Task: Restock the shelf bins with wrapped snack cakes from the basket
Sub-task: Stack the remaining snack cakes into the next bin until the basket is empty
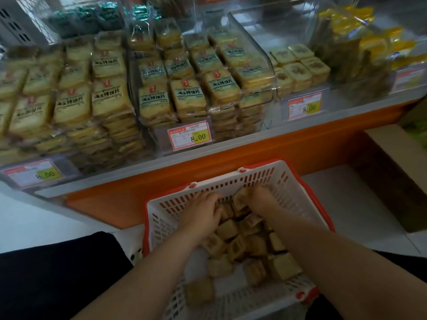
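Snack cakes [227, 229] lie loose in the white basket [307, 199] right below you, small wrapped squares with no real long side, piled mostly toward the basket's right half. Both your hands are down among them at the far end. Your left hand [203, 210] lies over the cakes with fingers curled into the pile; I can't tell if it has one pinched. Your right hand [260, 197] is dug in beside it, fingers buried, and a cake [240, 198] stands tilted against them, so it looks like you're gripping that one, though the blur leaves it unsure.

Now the relation that matters: the matching cakes sit in the clear bin [300, 68] up on the shelf, far and to the right of the basket, above the right price tag [304, 109]. Your right hand is the nearer one, so the lift probably goes up, away and rightward over that bin's front wall.
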A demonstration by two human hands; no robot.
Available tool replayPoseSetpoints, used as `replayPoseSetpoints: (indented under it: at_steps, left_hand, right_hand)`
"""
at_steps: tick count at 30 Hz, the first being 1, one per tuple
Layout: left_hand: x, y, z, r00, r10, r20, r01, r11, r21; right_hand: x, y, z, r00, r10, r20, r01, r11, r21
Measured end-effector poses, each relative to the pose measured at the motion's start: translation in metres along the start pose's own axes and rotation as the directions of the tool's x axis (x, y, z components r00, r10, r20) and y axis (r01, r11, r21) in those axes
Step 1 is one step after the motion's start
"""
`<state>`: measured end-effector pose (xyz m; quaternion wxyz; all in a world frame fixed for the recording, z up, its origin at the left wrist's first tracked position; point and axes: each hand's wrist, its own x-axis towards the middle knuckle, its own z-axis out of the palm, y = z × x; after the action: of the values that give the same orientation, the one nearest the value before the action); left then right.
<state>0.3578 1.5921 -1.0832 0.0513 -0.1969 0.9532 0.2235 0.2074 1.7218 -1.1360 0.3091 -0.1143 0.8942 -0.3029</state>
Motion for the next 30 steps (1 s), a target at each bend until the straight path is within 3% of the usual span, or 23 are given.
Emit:
replayPoseSetpoints:
  at_steps: [3, 5, 8, 11, 13, 17, 20, 24, 27, 30]
  left_hand:
    - [0.000, -0.004, -0.001, 1.000, 0.004, 0.002, -0.004, 1.000, -0.004]
    - [0.001, -0.003, -0.004, 1.000, 0.009, -0.009, -0.009, 1.000, -0.004]
    - [0.002, 0.004, -0.012, 0.999, 0.037, -0.010, -0.037, 0.999, 0.005]
    - [0.004, 0.022, -0.026, 0.993, 0.111, -0.028, -0.110, 0.994, 0.027]
    - [0.006, 0.040, -0.039, 0.979, 0.198, -0.048, -0.196, 0.979, 0.048]
    - [0.019, 0.077, -0.084, 0.902, 0.407, -0.144, -0.382, 0.907, 0.175]
    - [0.029, 0.099, -0.126, 0.833, 0.510, -0.214, -0.446, 0.849, 0.284]
    - [0.038, 0.106, -0.177, 0.727, 0.620, -0.297, -0.458, 0.759, 0.463]
    - [0.051, 0.103, -0.194, 0.778, 0.522, -0.349, -0.360, 0.826, 0.433]
    - [0.068, 0.103, -0.198, 0.848, 0.433, -0.304, -0.303, 0.869, 0.392]
  right_hand:
    - [0.004, -0.001, 0.013, 0.997, 0.069, -0.044, -0.073, 0.991, -0.110]
    - [0.003, 0.001, 0.012, 1.000, -0.005, -0.010, 0.002, 0.975, -0.223]
    - [-0.005, -0.002, -0.012, 0.981, -0.082, 0.175, 0.116, 0.973, -0.199]
    - [-0.029, -0.025, -0.060, 0.895, -0.073, 0.441, 0.142, 0.982, -0.124]
    - [-0.047, -0.044, -0.096, 0.871, -0.072, 0.487, 0.164, 0.975, -0.151]
    - [-0.082, -0.077, -0.167, 0.921, -0.099, 0.376, 0.174, 0.969, -0.173]
    - [-0.105, -0.097, -0.214, 0.945, -0.149, 0.292, 0.191, 0.974, -0.120]
    - [-0.107, -0.111, -0.264, 0.951, -0.260, 0.165, 0.249, 0.965, 0.086]
    - [-0.093, -0.119, -0.294, 0.956, -0.292, 0.011, 0.279, 0.921, 0.272]
    - [-0.066, -0.123, -0.301, 0.953, -0.212, -0.215, 0.287, 0.856, 0.429]
